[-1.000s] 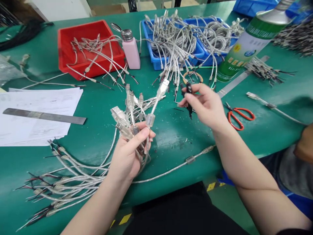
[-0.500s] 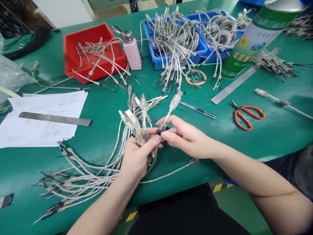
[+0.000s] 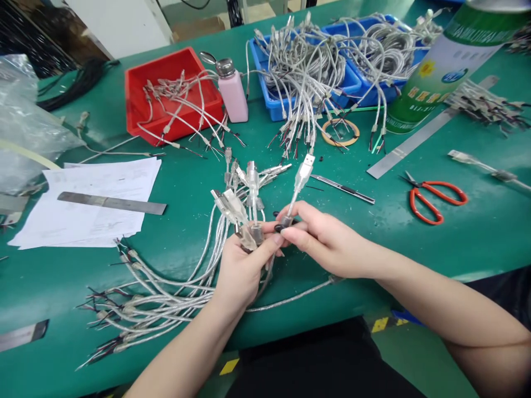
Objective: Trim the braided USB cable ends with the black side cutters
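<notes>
Several clear USB cables are gripped in my left hand (image 3: 244, 265), their plugs (image 3: 232, 205) standing up above the fingers. The silvery cable lengths (image 3: 182, 301) trail left over the green table, ending in bare wires. Between the fingertips of my right hand (image 3: 317, 235) is one USB cable (image 3: 304, 170), pinched near its grey cylinder, plug pointing up. Small black pieces show at those fingertips; what they are I cannot make out. Both hands touch at the fingertips. More connectors (image 3: 271, 174) lie just behind the hands.
Behind are a red tray (image 3: 136, 110), a pink bottle (image 3: 234, 97) and blue trays (image 3: 271, 108) of cables. To the right lie a cutter knife (image 3: 344, 189), red-handled scissors (image 3: 435, 199), a metal ruler (image 3: 423, 135) and a spray can (image 3: 440, 66). Papers (image 3: 99, 226) are at left.
The whole view has shifted, so the table's things appear further right. Both hands keep their holds, and the plug in my right hand is at nearly the same place relative to them.
</notes>
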{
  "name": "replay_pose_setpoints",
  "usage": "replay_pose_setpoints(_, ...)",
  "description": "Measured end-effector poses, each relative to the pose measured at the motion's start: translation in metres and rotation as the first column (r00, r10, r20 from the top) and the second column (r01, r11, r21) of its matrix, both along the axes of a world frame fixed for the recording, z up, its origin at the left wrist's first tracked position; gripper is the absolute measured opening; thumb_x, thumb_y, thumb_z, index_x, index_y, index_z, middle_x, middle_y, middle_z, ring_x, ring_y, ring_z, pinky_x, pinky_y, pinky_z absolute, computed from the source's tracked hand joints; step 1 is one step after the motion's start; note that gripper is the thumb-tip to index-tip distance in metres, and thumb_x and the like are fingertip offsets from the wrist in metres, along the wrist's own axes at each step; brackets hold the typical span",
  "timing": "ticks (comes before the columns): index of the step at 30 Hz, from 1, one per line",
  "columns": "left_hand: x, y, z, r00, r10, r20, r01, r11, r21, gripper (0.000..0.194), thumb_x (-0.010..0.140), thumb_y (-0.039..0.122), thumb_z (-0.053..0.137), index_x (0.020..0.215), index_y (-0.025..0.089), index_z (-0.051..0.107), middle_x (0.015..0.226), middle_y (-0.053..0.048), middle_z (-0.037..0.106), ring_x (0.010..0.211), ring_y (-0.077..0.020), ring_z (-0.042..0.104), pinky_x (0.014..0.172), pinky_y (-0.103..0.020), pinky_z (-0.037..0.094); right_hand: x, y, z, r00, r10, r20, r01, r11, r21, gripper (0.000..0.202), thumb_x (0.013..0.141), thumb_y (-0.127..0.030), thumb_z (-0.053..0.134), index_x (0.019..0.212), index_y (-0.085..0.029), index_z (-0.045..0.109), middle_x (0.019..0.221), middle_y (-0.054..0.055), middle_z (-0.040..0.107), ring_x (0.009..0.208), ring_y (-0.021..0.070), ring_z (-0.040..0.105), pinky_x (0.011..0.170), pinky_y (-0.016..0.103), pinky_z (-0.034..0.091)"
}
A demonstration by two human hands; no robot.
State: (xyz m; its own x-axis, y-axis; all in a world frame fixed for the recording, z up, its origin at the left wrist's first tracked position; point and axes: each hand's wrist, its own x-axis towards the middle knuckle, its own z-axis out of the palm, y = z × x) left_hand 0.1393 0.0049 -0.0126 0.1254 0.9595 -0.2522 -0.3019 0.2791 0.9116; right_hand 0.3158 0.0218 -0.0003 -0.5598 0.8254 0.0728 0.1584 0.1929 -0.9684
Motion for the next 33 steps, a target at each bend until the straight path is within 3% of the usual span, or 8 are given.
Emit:
replay_pose_setpoints(4, -0.004, 0.0, 0.004, 0.993, -0.104, 0.052, 0.107, 0.992, -0.06, 0.008, 0.079, 0.02, 0.076, 0.086, 0.019, 0.074, 0.069, 0.001, 0.072, 0.059, -0.0054, 0.062, 0.056, -0.011, 0.048, -0.002, 0.002, -0.002, 0.982, -0.186, -0.016, 0.187, 0.979, 0.078, 0.03, 0.103, -0.034, 0.039, 0.079, -0.017, 0.046, 0.066, -0.002, 0.047, 0.057, 0.0093, 0.042, 0.053, 0.021, 0.033)
replay_pose_setpoints(6, -0.005, 0.0, 0.007, 0.99, -0.13, 0.059, 0.135, 0.987, -0.086, 0.008, 0.08, 0.021, 0.074, 0.088, 0.018, 0.073, 0.067, 0.001, 0.072, 0.056, -0.0046, 0.06, 0.052, -0.01, 0.045, 0.0, 0.006, -0.003, 0.977, -0.178, -0.12, 0.169, 0.982, -0.085, 0.035, 0.103, -0.039, 0.039, 0.077, -0.018, 0.045, 0.06, -0.005, 0.037, 0.049, 0.0082, 0.032, 0.045, 0.021, 0.027)
replay_pose_setpoints(9, -0.005, 0.002, 0.009, 0.986, -0.138, 0.093, 0.147, 0.983, -0.109, 0.012, 0.08, 0.021, 0.074, 0.091, 0.017, 0.071, 0.067, 0.0, 0.071, 0.054, -0.0045, 0.059, 0.05, -0.01, 0.044, 0.001, 0.01, -0.004, 0.926, -0.158, -0.343, 0.028, 0.934, -0.356, 0.025, 0.1, -0.041, 0.049, 0.098, -0.017, 0.051, 0.058, -0.008, 0.03, 0.045, 0.0071, 0.022, 0.04, 0.019, 0.018)
replay_pose_setpoints(13, -0.004, 0.002, 0.008, 0.97, -0.201, 0.14, 0.217, 0.97, -0.109, 0.011, 0.082, 0.02, 0.072, 0.093, 0.018, 0.069, 0.07, -0.001, 0.073, 0.054, -0.0046, 0.06, 0.05, -0.01, 0.045, -0.003, 0.011, -0.009, 0.871, -0.275, -0.408, 0.087, 0.902, -0.422, 0.022, 0.095, -0.035, 0.061, 0.095, -0.014, 0.054, 0.058, -0.009, 0.029, 0.045, 0.0055, 0.021, 0.039, 0.019, 0.014)
replay_pose_setpoints(23, -0.002, 0.0, 0.008, 0.977, -0.155, 0.143, 0.172, 0.979, -0.113, 0.011, 0.077, 0.019, 0.077, 0.088, 0.017, 0.073, 0.073, -0.002, 0.075, 0.056, -0.0045, 0.063, 0.052, -0.009, 0.047, -0.004, 0.011, -0.014, 0.891, -0.321, -0.321, 0.238, 0.933, -0.271, 0.025, 0.093, -0.036, 0.064, 0.082, -0.016, 0.052, 0.062, -0.007, 0.035, 0.047, 0.0055, 0.027, 0.044, 0.02, 0.022)
replay_pose_setpoints(29, -0.001, -0.001, 0.003, 1.0, -0.026, -0.015, 0.026, 0.999, -0.035, 0.013, 0.077, 0.018, 0.077, 0.088, 0.018, 0.072, 0.066, 0.001, 0.071, 0.053, -0.0045, 0.061, 0.052, -0.01, 0.046, 0.001, 0.002, 0.002, 0.994, -0.004, -0.109, -0.022, 0.972, -0.235, 0.027, 0.105, -0.039, 0.038, 0.117, -0.015, 0.045, 0.066, -0.005, 0.046, 0.057, 0.0098, 0.039, 0.053, 0.021, 0.033)
replay_pose_setpoints(31, -0.001, -0.002, 0.002, 0.997, -0.006, -0.08, 0.008, 1.0, 0.024, 0.012, 0.076, 0.016, 0.077, 0.087, 0.017, 0.072, 0.062, 0.003, 0.068, 0.053, -0.0045, 0.06, 0.052, -0.011, 0.046, 0.001, -0.001, 0.005, 0.997, 0.062, -0.036, -0.067, 0.985, -0.158, 0.022, 0.104, -0.033, 0.04, 0.117, -0.015, 0.044, 0.068, -0.004, 0.048, 0.058, 0.0102, 0.041, 0.055, 0.021, 0.034)
replay_pose_setpoints(33, -0.001, -0.003, 0.003, 0.996, -0.02, -0.092, 0.023, 0.999, 0.023, 0.012, 0.075, 0.016, 0.078, 0.085, 0.017, 0.072, 0.064, 0.003, 0.069, 0.053, -0.005, 0.061, 0.053, -0.012, 0.048, 0.0, -0.001, 0.005, 0.999, -0.005, 0.041, 0.006, 1.0, -0.028, 0.018, 0.104, -0.031, 0.04, 0.102, -0.016, 0.048, 0.068, -0.004, 0.047, 0.058, 0.0102, 0.04, 0.055, 0.022, 0.032)
